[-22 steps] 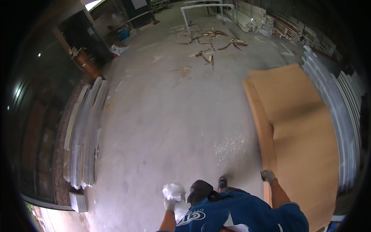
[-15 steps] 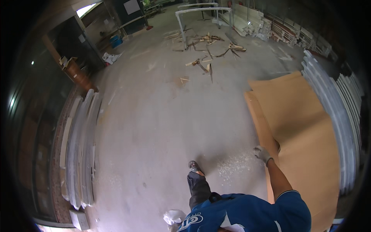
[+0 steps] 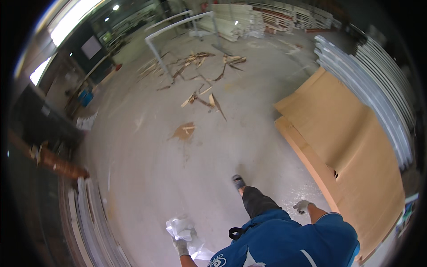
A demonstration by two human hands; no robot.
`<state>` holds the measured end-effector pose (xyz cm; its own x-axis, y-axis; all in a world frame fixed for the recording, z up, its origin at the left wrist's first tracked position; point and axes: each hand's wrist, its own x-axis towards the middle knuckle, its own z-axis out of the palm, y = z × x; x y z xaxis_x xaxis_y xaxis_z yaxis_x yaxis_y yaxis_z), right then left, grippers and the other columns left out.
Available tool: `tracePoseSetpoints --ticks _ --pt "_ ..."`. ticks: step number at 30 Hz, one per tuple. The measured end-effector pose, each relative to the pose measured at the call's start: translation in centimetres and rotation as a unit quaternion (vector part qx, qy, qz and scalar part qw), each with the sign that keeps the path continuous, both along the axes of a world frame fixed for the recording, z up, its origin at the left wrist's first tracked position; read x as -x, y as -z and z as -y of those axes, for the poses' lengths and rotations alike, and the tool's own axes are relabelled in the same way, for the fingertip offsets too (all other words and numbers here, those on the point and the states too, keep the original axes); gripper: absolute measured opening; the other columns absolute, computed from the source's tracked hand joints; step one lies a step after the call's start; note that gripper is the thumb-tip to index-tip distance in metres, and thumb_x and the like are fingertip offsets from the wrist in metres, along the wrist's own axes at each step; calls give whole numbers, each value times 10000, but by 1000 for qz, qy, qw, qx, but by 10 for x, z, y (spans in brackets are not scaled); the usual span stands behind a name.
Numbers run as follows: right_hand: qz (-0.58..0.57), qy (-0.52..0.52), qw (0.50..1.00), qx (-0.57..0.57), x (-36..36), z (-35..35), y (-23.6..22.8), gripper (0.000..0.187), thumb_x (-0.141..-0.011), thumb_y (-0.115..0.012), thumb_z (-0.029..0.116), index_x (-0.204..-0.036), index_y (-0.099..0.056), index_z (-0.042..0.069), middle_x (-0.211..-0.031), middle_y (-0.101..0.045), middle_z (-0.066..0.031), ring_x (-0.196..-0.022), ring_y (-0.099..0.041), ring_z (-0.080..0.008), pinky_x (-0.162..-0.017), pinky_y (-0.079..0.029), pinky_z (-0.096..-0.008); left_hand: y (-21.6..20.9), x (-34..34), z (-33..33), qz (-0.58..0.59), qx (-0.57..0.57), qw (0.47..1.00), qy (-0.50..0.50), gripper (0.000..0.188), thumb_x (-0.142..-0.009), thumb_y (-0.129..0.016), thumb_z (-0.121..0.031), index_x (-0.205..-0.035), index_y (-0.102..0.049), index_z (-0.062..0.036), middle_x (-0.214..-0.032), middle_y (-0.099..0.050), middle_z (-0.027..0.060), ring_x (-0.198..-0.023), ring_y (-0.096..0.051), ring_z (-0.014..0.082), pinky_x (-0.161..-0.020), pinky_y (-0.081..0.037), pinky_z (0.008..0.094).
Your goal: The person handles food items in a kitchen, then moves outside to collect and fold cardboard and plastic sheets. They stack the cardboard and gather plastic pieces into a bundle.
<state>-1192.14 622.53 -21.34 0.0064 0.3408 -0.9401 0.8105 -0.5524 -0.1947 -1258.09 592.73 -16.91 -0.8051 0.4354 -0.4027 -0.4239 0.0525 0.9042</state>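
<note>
In a grey work glove, my left hand (image 3: 180,246) grips a crumpled bunch of clear-white plastic film (image 3: 183,230) at my left side. My right hand (image 3: 304,206), gloved too, hangs at my right with loosely bent fingers somewhat apart and nothing visible in it. Closest to it is the folded edge of a large brown cardboard sheet (image 3: 360,129), with a gap between them. White crumbs (image 3: 311,190) are scattered on the floor just past that hand. One of my feet (image 3: 238,181) is stepping forward on the concrete.
A grey metal frame (image 3: 155,51) stands ahead among broken wood strips (image 3: 195,60); more scraps (image 3: 204,102) lie nearer. Wrapped long profiles (image 3: 369,84) are stacked beyond the cardboard. Other long pieces (image 3: 95,222) line the left, near a brown roll (image 3: 62,167). White stacks (image 3: 231,22) stand at the back.
I have walked forward and the view has turned, bringing the wood scraps closer. My right hand has moved back off the cardboard's edge. My left hand with the plastic film has come into view.
</note>
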Motion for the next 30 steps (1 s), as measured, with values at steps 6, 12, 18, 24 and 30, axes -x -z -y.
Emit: tracePoseSetpoints --ticks 6,12,18,24,30 --pt "1 -276 943 -187 158 -217 4 216 -912 -633 269 -947 -695 65 -725 -647 -64 -649 -633 -180 -565 -545 -348 14 82 -173 -49 166 983 61 505 -891 -570 -91 -1371 -423 -38 -1222 -570 162 -1069 -581 285 -865 -525 392" --pt "-104 -278 912 -284 443 -479 -62 307 -878 -648 320 -1013 -665 46 -798 -658 -86 -658 -620 -172 -622 -534 -329 10 105 -206 68 330 940 53 448 -901 -560 -138 -1323 -459 -28 -1178 -593 161 -1016 -602 283 -818 -532 387" --pt "-228 -101 917 -312 720 -627 -97 367 -907 -607 370 -1064 -667 45 -807 -656 -42 -656 -590 -136 -622 -496 -307 16 202 -244 139 404 904 -3 404 -911 -549 -185 -1274 -495 -18 -1134 -616 161 -963 -622 280 -770 -539 383" --pt "-319 -29 947 -24 821 -640 -30 250 -923 -581 314 -833 -629 86 -660 -558 -13 -548 -516 -136 -510 -434 -308 -30 468 -377 -55 391 916 65 379 -920 -538 -232 -1226 -531 -8 -1089 -638 160 -910 -642 278 -722 -545 378" --pt "-149 -480 844 -186 843 -648 39 224 -918 -493 265 -878 -629 92 -879 -661 -141 -830 -614 -351 -737 -480 -453 -78 767 -592 -204 460 863 31 557 -796 -657 -210 -1314 -494 -85 -1206 -623 198 -1123 -600 344 -908 -494 404"
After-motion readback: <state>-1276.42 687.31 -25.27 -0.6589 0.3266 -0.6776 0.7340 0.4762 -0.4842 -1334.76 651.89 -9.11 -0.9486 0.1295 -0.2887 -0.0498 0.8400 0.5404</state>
